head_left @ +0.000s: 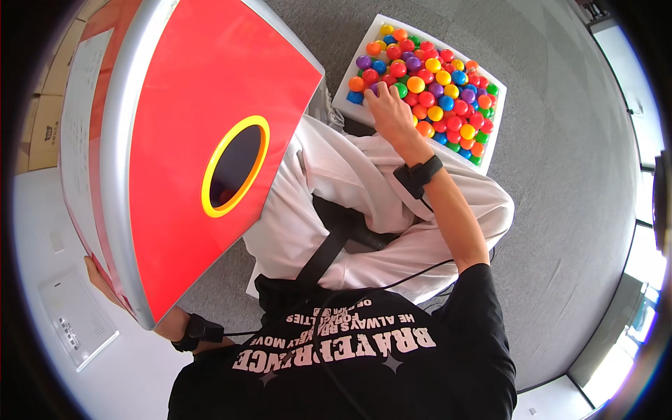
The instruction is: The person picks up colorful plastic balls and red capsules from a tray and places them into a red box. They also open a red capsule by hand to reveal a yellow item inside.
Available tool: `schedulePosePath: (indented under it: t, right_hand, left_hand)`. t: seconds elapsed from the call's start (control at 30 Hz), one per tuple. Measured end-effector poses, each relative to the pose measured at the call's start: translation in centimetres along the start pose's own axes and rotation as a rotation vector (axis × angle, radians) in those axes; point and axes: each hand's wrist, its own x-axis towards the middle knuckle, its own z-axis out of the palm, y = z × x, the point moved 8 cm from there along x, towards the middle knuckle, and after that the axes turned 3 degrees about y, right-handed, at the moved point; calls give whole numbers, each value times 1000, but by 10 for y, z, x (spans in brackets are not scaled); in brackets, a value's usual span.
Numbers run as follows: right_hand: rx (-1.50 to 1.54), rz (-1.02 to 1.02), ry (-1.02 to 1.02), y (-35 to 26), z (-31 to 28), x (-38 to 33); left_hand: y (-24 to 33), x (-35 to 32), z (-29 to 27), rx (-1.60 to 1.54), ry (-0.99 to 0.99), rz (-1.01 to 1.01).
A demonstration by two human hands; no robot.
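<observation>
The right hand point(389, 110) is over the coloured balls point(426, 99) in the white tray point(344, 96), its grip curled by a purple ball point(374, 89), perhaps pinching it. The left hand point(103, 282) touches the red box point(210, 70); I can't tell its grip.

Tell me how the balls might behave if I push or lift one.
The balls look round, so a loose one would probably roll. Their shiny surfaces could be slightly slippery. They crowd the tray, so lifting one may let neighbours shift.
</observation>
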Motion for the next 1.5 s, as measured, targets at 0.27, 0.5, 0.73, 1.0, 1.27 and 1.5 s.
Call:
schedulePosePath:
  t: [0.27,0.5,0.73,1.0,1.27,1.5]
  right_hand:
    - [108,65,-8,5,-12,2]
    - [185,-21,189,53,-56,52]
    - [422,7,181,85,-16,106]
    - [382,24,127,83,-32,92]
    - [948,-214,-206,-50,-144,29]
    - [1036,-529,-105,-179,-178,1]
  left_hand:
    - [-2,-4,4,13,-31,-186]
    - [-3,-10,17,21,4,-81]
    - [-32,-19,5,-55,-84,-503]
    - [-22,-19,12,-187,-69,-500]
    - [-16,-15,7,-232,-85,-427]
    - [11,-16,42,-944,48,-1449]
